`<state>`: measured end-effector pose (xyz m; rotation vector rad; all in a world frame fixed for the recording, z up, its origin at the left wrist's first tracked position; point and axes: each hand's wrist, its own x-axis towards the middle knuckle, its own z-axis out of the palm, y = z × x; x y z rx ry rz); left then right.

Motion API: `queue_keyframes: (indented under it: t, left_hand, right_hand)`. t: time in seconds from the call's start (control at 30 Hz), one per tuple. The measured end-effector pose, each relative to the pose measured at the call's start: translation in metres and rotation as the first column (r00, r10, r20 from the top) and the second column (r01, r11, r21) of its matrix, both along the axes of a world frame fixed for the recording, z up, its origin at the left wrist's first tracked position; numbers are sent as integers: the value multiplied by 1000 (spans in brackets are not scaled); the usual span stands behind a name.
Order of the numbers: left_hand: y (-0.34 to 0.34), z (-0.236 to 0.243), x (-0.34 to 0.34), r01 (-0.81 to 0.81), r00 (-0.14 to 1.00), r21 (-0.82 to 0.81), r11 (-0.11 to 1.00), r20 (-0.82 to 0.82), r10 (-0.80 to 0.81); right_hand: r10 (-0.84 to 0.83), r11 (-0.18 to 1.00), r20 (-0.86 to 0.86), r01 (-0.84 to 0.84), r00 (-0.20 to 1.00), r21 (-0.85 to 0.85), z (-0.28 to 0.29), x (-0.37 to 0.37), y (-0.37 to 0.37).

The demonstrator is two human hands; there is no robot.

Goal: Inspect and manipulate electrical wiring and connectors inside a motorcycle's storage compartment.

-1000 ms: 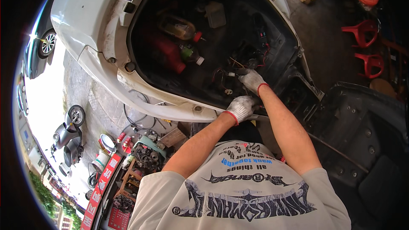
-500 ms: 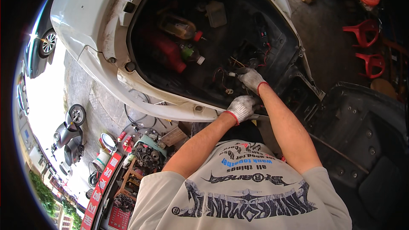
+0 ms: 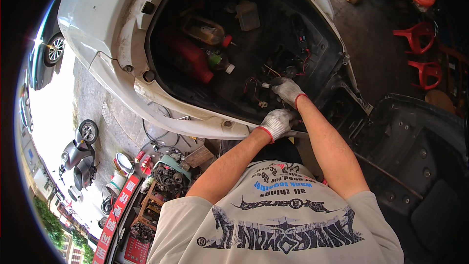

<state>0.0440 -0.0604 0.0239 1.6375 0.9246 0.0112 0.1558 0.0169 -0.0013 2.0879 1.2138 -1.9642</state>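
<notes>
Both my hands wear white knit gloves with red cuffs and work inside the dark storage well of a scooter body [image 3: 273, 0]. My right hand [image 3: 287, 90] is closed, its fingertips at a small white wire connector [image 3: 266, 85] with thin wires trailing from it. Closer to me, my left hand [image 3: 277, 121] rests at the well's near rim with curled fingers; what they grip is hidden. Left of my hands lie thin red and dark wires [image 3: 250, 84] and a small pale connector [image 3: 263, 104]. A dark opening with more wiring lies just beyond my right hand.
In the well are an amber bottle [image 3: 202, 30], a red bottle [image 3: 194, 58], a green-labelled bottle [image 3: 218, 62], a clear box [image 3: 248, 15] and a black device [image 3: 298, 32]. The raised seat [image 3: 410, 156] stands right. Greasy parts [image 3: 168, 176] sit lower left; red chairs [image 3: 419, 38] stand far right.
</notes>
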Motion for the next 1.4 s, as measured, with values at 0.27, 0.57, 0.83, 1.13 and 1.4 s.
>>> queue_keyframes:
  t: [0.27, 0.57, 0.83, 1.13, 1.4]
  left_hand:
    - [1, 0, 1, 62, 997, 11, 998, -37, -62]
    - [1, -2, 2, 72, 997, 6, 997, -41, -72]
    - [-2, -4, 1, 34, 999, 12, 999, -14, -34]
    - [2, 3, 1, 58, 997, 1, 998, -40, -58]
    - [3, 2, 2, 99, 992, -4, 995, -82, -99]
  right_hand:
    - [35, 998, 14, -35, 999, -47, 15, -4, 6]
    - [3, 998, -2, -4, 1000, -60, 22, -4, 7]
    - [2, 1000, 7, -2, 1000, -22, 17, -4, 3]
    - [-7, 1000, -1, 7, 1000, -12, 13, -4, 1]
    - [21, 998, -29, -23, 999, -59, 15, -3, 3]
